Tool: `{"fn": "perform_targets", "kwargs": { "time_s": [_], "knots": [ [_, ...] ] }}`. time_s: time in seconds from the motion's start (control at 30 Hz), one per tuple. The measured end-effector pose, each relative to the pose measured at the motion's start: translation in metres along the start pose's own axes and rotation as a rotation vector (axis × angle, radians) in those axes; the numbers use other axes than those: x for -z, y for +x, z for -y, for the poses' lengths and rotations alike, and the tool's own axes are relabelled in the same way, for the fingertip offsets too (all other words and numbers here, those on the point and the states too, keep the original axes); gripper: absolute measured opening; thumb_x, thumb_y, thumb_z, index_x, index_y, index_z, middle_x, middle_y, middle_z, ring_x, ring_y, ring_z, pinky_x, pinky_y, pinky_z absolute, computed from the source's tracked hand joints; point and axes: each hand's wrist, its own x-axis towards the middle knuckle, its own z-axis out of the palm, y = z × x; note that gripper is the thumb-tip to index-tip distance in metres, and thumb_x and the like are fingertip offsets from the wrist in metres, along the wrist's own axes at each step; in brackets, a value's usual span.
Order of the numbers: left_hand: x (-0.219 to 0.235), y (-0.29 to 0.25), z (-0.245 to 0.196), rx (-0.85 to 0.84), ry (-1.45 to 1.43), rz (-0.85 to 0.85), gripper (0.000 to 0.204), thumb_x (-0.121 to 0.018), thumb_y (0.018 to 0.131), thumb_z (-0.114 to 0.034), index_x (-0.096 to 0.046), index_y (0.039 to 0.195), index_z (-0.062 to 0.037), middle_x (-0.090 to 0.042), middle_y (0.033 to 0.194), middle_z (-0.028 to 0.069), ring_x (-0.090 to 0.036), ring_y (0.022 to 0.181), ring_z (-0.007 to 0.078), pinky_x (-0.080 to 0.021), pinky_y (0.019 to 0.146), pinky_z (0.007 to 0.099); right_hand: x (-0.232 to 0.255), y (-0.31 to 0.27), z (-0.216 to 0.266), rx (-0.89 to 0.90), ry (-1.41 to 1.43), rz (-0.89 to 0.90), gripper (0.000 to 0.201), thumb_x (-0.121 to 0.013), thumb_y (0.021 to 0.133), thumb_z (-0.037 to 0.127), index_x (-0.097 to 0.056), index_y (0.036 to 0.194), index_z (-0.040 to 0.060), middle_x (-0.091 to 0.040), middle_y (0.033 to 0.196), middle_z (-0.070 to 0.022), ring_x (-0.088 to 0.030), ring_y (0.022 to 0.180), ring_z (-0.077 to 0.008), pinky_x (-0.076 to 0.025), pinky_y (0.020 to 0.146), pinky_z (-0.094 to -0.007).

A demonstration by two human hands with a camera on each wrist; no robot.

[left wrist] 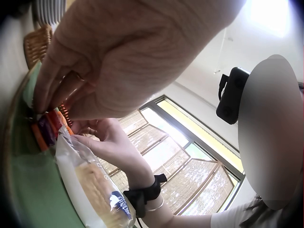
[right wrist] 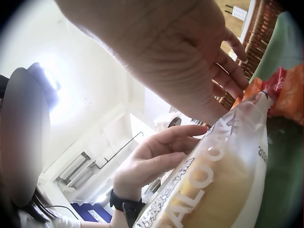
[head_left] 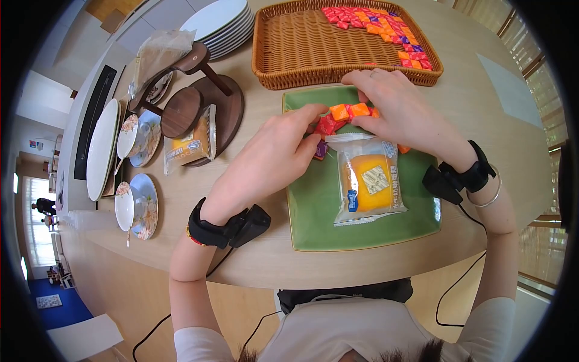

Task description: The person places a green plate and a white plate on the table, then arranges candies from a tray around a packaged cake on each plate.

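A wrapped cake (head_left: 369, 181) in a clear packet lies on a square green plate (head_left: 313, 223). Along its far end runs a small group of wrapped candies (head_left: 339, 113) in orange, red and purple. My left hand (head_left: 274, 148) is at the left end of this group, thumb and forefinger spread apart beside the red candies (head_left: 326, 125). From the right, my right hand (head_left: 404, 111) reaches over the group, thumb near the packet's top edge and fingers toward the plate's far rim. In the right wrist view, its fingers (right wrist: 231, 78) are loosely bent beside an orange candy (right wrist: 253, 88).
Behind the plate stands a wicker basket (head_left: 289, 54) with many candies at its right side. To the left are a dark wooden stand (head_left: 232, 114) with another wrapped cake (head_left: 192, 145), cups on saucers (head_left: 145, 205), and stacked white plates (head_left: 226, 27).
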Motion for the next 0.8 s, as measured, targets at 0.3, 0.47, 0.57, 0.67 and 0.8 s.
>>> {"fn": "perform_targets", "kwargs": {
  "time_s": [0.3,0.47,0.57,0.67,0.8],
  "knots": [
    [0.0,0.001,0.0,0.001,-0.008,0.003,0.039,-0.055,0.096,-0.002,-0.051,0.135,0.003,-0.067,0.121,0.023,-0.068,0.109,0.0309,-0.055,0.091,0.0383,-0.001,0.002,-0.005,0.07,0.022,-0.005,0.044,-0.069,0.081,0.01,-0.056,0.122,0.0014,-0.065,0.104,-0.0146,-0.061,0.103,-0.0336,-0.045,0.089,-0.0445],
    [-0.002,0.001,0.004,0.0,-0.013,-0.011,0.039,-0.056,0.096,-0.003,-0.052,0.134,0.0036,-0.067,0.119,0.0226,-0.069,0.106,0.0296,-0.056,0.088,0.037,0.002,0.002,-0.008,0.045,0.068,0.005,0.047,-0.072,0.079,0.011,-0.056,0.123,0.0021,-0.065,0.102,-0.0143,-0.062,0.102,-0.0327,-0.047,0.089,-0.0442],
    [-0.001,0.003,0.004,-0.006,-0.022,-0.077,0.036,-0.059,0.096,-0.005,-0.056,0.131,0.0037,-0.068,0.117,0.0211,-0.07,0.101,0.0278,-0.056,0.084,0.036,0.005,0.002,-0.015,0.022,0.145,0.002,0.05,-0.073,0.078,0.011,-0.057,0.124,0.0022,-0.065,0.102,-0.0144,-0.062,0.102,-0.0325,-0.048,0.088,-0.0437],
    [-0.001,0.01,-0.001,0.038,0.008,-0.127,0.033,-0.063,0.094,-0.009,-0.062,0.125,0.0024,-0.068,0.11,0.019,-0.069,0.095,0.0265,-0.056,0.079,0.0346,0.011,0.0,-0.017,-0.004,0.183,0.03,0.05,-0.073,0.077,0.011,-0.057,0.124,0.0022,-0.064,0.102,-0.0143,-0.062,0.103,-0.0326,-0.049,0.088,-0.0431],
    [-0.004,0.031,0.005,-0.146,0.238,-0.18,0.032,-0.07,0.088,-0.015,-0.067,0.116,0.0012,-0.065,0.099,0.016,-0.068,0.087,0.0285,-0.054,0.074,0.0367,0.013,0.0,-0.01,-0.049,0.24,0.097,0.048,-0.072,0.078,0.011,-0.057,0.123,0.0029,-0.064,0.102,-0.0143,-0.061,0.104,-0.032,-0.048,0.09,-0.0429]
  ]
}}
